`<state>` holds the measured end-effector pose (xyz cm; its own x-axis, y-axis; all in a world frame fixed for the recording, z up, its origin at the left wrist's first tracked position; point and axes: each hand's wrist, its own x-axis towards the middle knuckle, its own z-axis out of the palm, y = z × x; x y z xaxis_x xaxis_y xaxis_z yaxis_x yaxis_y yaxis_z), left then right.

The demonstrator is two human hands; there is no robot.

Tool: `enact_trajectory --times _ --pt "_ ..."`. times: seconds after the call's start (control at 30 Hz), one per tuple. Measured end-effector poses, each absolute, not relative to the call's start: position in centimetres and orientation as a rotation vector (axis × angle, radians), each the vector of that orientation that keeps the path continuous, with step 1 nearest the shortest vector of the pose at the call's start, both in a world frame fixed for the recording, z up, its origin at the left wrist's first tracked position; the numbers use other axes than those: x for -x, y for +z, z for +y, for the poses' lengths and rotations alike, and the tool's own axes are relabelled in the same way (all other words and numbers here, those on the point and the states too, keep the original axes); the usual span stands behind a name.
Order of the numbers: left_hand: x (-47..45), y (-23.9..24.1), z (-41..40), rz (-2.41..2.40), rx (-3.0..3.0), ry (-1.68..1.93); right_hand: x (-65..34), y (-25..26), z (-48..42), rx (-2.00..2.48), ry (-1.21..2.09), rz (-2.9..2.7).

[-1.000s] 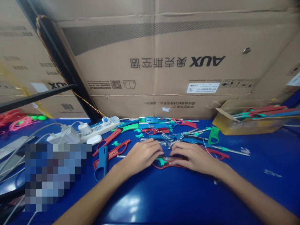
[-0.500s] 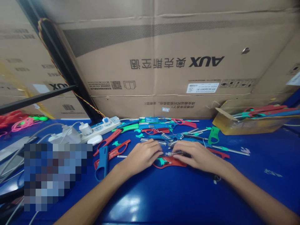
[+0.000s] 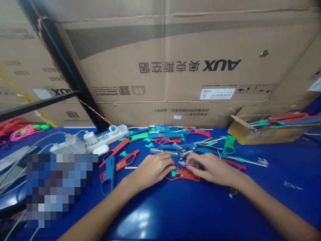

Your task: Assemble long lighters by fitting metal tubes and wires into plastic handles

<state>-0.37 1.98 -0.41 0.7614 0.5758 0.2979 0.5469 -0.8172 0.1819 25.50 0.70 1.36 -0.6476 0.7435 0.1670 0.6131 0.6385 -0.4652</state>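
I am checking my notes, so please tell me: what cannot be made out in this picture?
Head view:
Left hand: curled fingers hide whether it grips the red handle.
Small metal part pinched by the right hand: too small to identify.
Pixelated patch: blurs what lies there.
Small cardboard box: contents run off the right edge.

Cardboard box (image 3: 175,40) behind; power strip (image 3: 115,133) left; small carton (image 3: 253,136) right.

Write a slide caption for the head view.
Left hand and right hand meet over a red plastic handle on a blue table strewn with coloured parts.
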Motion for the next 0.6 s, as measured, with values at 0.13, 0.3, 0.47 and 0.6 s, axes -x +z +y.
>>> enact_trajectory --times 0.13,0.3,0.47,0.6 --pt "0.28 -0.50 1.91 0.919 -2.889 0.496 -25.57 1.27 0.74 1.065 0.512 -2.511" --pt "0.32 -0.46 2.01 0.971 -2.920 0.486 -25.53 1.18 0.61 1.061 0.594 -2.442" --pt "0.38 -0.38 2.05 0.964 -2.917 0.502 -25.25 1.16 0.49 1.057 0.695 -2.447" --pt "0.27 -0.15 1.86 0.970 -2.908 0.469 -25.11 1.08 0.61 1.051 0.711 -2.466"
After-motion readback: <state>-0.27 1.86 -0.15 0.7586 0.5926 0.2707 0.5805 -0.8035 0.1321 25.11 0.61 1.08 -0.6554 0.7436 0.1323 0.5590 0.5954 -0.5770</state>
